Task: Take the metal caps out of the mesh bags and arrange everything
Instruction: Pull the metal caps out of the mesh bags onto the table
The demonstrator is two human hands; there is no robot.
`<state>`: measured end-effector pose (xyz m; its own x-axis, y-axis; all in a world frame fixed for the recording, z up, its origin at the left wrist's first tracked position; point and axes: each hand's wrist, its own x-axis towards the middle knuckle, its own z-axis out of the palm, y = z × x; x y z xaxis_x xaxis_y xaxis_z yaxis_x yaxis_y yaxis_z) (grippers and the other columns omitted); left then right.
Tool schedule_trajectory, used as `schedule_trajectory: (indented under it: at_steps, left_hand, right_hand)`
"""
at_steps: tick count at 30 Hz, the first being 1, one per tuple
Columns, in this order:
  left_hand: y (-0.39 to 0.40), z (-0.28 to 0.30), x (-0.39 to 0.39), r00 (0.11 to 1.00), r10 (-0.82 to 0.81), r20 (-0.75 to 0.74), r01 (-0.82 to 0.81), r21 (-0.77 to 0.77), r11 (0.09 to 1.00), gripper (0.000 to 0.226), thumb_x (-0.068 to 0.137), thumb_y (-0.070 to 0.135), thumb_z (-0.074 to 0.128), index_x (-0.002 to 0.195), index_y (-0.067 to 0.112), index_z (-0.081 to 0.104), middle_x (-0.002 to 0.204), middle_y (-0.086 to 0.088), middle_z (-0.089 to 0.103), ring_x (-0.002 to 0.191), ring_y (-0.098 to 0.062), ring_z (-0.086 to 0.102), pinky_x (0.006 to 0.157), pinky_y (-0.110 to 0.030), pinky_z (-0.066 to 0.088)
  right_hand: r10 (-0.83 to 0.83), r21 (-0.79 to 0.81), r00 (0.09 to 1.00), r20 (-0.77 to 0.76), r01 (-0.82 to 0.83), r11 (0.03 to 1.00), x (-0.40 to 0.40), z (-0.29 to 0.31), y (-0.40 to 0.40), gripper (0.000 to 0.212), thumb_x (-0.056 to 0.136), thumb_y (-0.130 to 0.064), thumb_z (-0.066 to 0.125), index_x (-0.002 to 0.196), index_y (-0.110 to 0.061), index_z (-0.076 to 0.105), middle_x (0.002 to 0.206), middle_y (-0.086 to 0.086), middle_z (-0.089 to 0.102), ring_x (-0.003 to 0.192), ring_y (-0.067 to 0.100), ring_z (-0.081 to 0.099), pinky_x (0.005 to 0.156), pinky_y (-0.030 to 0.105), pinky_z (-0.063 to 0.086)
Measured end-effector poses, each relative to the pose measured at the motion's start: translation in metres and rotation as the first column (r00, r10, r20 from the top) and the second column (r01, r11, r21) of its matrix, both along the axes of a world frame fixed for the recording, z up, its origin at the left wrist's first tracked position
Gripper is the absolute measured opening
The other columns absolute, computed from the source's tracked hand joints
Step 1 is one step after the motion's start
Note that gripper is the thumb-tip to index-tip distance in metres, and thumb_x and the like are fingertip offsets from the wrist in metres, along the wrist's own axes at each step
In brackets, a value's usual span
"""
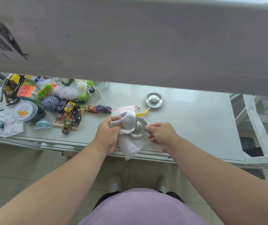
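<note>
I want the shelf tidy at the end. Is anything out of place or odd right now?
Toy cars lie jumbled on the table's left. The white mesh bag in the left hand droops over the front edge.

The two metal caps (154, 99) (140, 128) look like shiny, smooth steel. The mesh bag (129, 135) is soft, matt white cloth. The counter (195, 120) is smooth and faintly glossy.

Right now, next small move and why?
Probably: right hand draws the cap sideways out of the bag. The left hand grips the bag, the cap is already half out, and another cap lies bare on the table.
</note>
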<state>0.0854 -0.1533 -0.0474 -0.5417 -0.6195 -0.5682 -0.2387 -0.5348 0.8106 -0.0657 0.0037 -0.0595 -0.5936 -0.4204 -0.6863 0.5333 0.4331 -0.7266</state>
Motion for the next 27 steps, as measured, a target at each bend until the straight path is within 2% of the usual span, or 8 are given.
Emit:
schedule_trajectory:
  at_steps: [2, 6, 11, 14, 16, 19, 22, 27]
  left_hand:
    - [-0.002, -0.002, 0.002, 1.000, 0.025, 0.017, -0.025, -0.020, 0.999, 0.030, 0.096, -0.006, 0.070, 0.096, 0.023, 0.074, 0.086, 0.000, 0.082, 0.074, -0.020, 0.074, 0.057, -0.033, 0.064]
    - [-0.008, -0.002, 0.007, 0.999, 0.030, 0.026, -0.029, -0.045, 0.999, 0.031, 0.095, -0.005, 0.070, 0.098, 0.025, 0.075, 0.093, -0.003, 0.081, 0.074, -0.020, 0.076, 0.057, -0.033, 0.063]
    - [-0.011, -0.001, 0.017, 1.000, 0.027, 0.003, -0.027, -0.042, 0.999, 0.030, 0.097, -0.002, 0.070, 0.101, 0.027, 0.075, 0.097, -0.002, 0.081, 0.078, -0.020, 0.077, 0.057, -0.035, 0.064]
    - [-0.011, -0.002, 0.023, 1.000, 0.028, -0.001, -0.028, -0.031, 0.999, 0.030, 0.100, -0.001, 0.068, 0.101, 0.029, 0.075, 0.097, -0.002, 0.081, 0.078, -0.021, 0.076, 0.056, -0.035, 0.063]
    - [-0.012, -0.003, 0.026, 1.000, 0.028, -0.005, -0.028, -0.026, 0.999, 0.030, 0.100, -0.001, 0.067, 0.101, 0.028, 0.075, 0.098, -0.002, 0.080, 0.078, -0.020, 0.076, 0.057, -0.034, 0.062]
    - [-0.012, -0.003, 0.031, 1.000, 0.005, -0.023, -0.006, -0.017, 1.000, 0.030, 0.100, 0.000, 0.068, 0.098, 0.029, 0.077, 0.093, 0.000, 0.081, 0.077, -0.018, 0.076, 0.057, -0.033, 0.062]
    - [-0.012, -0.004, 0.035, 1.000, -0.013, -0.025, 0.013, -0.004, 1.000, 0.032, 0.101, 0.002, 0.070, 0.093, 0.032, 0.079, 0.094, -0.002, 0.081, 0.082, -0.021, 0.074, 0.061, -0.036, 0.063]
    - [-0.014, -0.007, 0.039, 0.999, -0.031, -0.017, 0.031, 0.008, 1.000, 0.013, 0.099, 0.011, 0.076, 0.102, 0.023, 0.076, 0.099, -0.008, 0.077, 0.089, -0.026, 0.069, 0.068, -0.035, 0.061]
  right_hand:
    - [-0.040, 0.009, 0.999, -0.012, 0.040, 0.999, -0.006, 0.002, 0.006, 0.014, 0.081, -0.019, 0.083, 0.079, -0.007, 0.074, 0.058, 0.004, 0.067, 0.056, 0.020, 0.059, 0.050, 0.028, 0.050]
    - [-0.171, 0.012, 0.985, -0.032, 0.172, 0.985, -0.031, 0.008, 0.019, 0.013, 0.084, -0.013, 0.082, 0.083, -0.003, 0.073, 0.056, 0.004, 0.069, 0.053, 0.018, 0.063, 0.049, 0.025, 0.052]
    - [-0.279, -0.037, 0.960, 0.008, 0.279, 0.960, -0.052, 0.015, 0.021, 0.008, 0.090, -0.004, 0.075, 0.091, -0.001, 0.068, 0.073, 0.012, 0.068, 0.049, 0.013, 0.067, 0.045, 0.020, 0.054]
    - [-0.310, -0.046, 0.951, -0.016, 0.309, 0.950, -0.046, 0.015, 0.021, 0.009, 0.092, -0.006, 0.072, 0.098, -0.004, 0.067, 0.075, 0.012, 0.069, 0.050, 0.014, 0.065, 0.046, 0.021, 0.054]
    - [-0.291, -0.035, 0.955, -0.062, 0.290, 0.957, -0.032, 0.016, 0.020, 0.009, 0.091, -0.011, 0.074, 0.097, -0.007, 0.068, 0.072, 0.008, 0.069, 0.049, 0.013, 0.060, 0.046, 0.022, 0.051]
    - [-0.211, -0.122, 0.976, 0.054, 0.216, 0.969, -0.002, 0.020, 0.013, 0.008, 0.091, -0.012, 0.076, 0.094, -0.006, 0.071, 0.069, 0.006, 0.067, 0.048, 0.013, 0.055, 0.042, 0.020, 0.044]
    - [-0.102, -0.157, 0.988, 0.119, 0.120, 0.980, 0.024, 0.024, -0.001, 0.018, 0.092, -0.011, 0.077, 0.103, 0.002, 0.072, 0.073, 0.008, 0.069, 0.049, 0.013, 0.055, 0.042, 0.020, 0.043]
    - [-0.011, -0.176, 0.993, 0.119, 0.033, 0.984, 0.042, 0.027, -0.017, 0.019, 0.094, -0.011, 0.075, 0.105, 0.004, 0.074, 0.075, 0.007, 0.071, 0.051, 0.013, 0.055, 0.044, 0.021, 0.043]
